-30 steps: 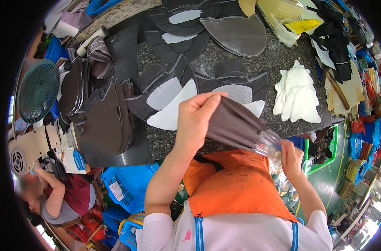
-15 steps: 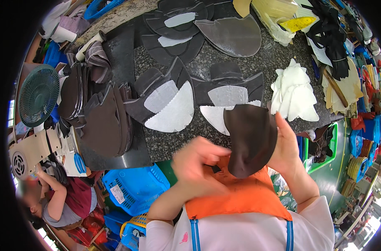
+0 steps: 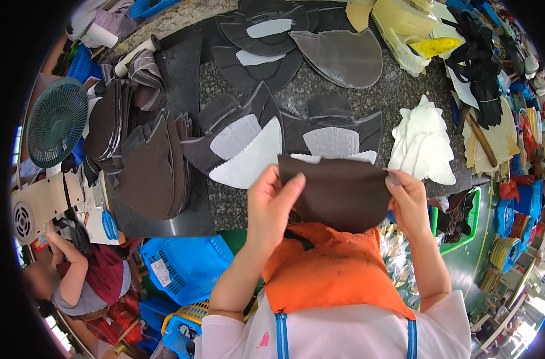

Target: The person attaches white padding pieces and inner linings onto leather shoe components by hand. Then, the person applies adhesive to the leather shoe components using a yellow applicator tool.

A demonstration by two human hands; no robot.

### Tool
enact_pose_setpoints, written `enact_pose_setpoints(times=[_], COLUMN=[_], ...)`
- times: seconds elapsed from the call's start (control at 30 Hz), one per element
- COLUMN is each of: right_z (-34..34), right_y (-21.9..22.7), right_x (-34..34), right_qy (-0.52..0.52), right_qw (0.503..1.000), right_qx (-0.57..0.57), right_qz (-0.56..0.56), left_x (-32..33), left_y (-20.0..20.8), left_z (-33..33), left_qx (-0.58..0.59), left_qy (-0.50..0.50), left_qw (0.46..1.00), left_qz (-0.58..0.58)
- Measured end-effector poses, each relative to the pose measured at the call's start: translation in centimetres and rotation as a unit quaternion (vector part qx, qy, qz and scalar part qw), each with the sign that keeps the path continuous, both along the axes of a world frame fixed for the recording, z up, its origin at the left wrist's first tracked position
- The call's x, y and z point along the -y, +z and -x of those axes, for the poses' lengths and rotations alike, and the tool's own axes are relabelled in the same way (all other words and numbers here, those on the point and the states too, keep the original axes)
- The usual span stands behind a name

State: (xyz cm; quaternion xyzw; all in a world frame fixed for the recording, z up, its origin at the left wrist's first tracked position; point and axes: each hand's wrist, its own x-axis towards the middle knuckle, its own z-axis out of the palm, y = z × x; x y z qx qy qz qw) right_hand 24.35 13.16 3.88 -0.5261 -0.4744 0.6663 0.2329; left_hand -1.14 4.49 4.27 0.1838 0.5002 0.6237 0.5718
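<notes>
Between my two hands, a dark brown leather-like piece [image 3: 339,194] is held by its upper corners, above the table's near edge. My left hand [image 3: 272,200] pinches its left end with the thumb on top. At the other end, my right hand [image 3: 407,200] grips the corner between thumb and fingers. Just beyond it lies a dark shoe-upper piece [image 3: 327,109] with a pale patch [image 3: 332,142]; a white serrated lining there is partly covered by the brown piece. To the left lies another dark upper piece [image 3: 215,115] with a white toothed-edge lining [image 3: 253,157].
Stacked brown cut pieces [image 3: 148,173] stand on the table's left. White pieces [image 3: 423,140] are piled at the right. More dark pieces [image 3: 344,57] lie at the back. A blue basket [image 3: 185,263] sits below the left edge, near another person's arm [image 3: 75,263].
My left hand has come up and taken the left end of the brown piece. The piece has turned from hanging upright in my right hand to stretched sideways between both hands.
</notes>
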Motion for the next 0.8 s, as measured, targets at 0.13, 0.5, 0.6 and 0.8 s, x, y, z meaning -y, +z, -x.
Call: enact_pose_setpoints(times=[0.13, 0.5, 0.6, 0.8], right_z=[1.2, 2.7, 3.2, 4.7], right_y=[-0.8, 0.2, -1.2, -1.5], right_x=[-1.4, -1.1, -2.5, -5.0], right_qy=[-0.094, -0.094, -0.072, -0.068], right_qw=[0.988, 0.986, 0.979, 0.957], right_qx=[-0.115, 0.015, 0.075, 0.151], right_qz=[-0.047, -0.134, -0.174, -0.238], left_x=[-0.6, -0.1, -2.7, -4.8], left_y=[-0.4, -0.7, -2.1, -3.4], left_z=[0.7, 1.8, 2.2, 2.4], left_qx=[-0.104, -0.362, -0.626, -0.677], left_qy=[0.013, -0.023, 0.050, 0.046], left_qw=[0.994, 0.932, 0.774, 0.734], left_qz=[-0.014, 0.011, -0.081, -0.040])
